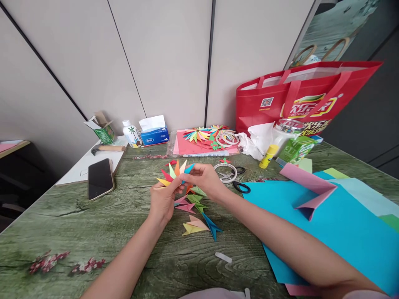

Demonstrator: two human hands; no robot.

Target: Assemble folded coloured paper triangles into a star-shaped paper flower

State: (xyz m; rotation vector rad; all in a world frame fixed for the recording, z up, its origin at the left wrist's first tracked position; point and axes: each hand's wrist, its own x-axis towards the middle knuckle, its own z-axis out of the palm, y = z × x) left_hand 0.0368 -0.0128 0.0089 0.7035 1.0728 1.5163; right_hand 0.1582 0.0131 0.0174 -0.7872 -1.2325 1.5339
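Between both hands is a multicoloured folded-paper fan (172, 171), with yellow, red, green, orange, cream and blue points spread upward. My left hand (163, 199) is closed on its lower left side, thumb across the front. With thumb and fingers pinched, my right hand (202, 178) grips the blue point at its right end. Loose folded paper pieces lie on the table just below: green ones (195, 200), pink ones (186, 206), a yellow-and-peach pair (195, 225) and a blue one (213, 226). The fan's lower part is hidden by the fingers.
Black-handled scissors (241, 187) and a tape roll (225, 173) lie beyond the right hand. Blue paper sheets (311, 232) spread under the right forearm. A phone (100, 179) lies left; a glue stick (268, 156) and red bag (264, 99) stand back right.
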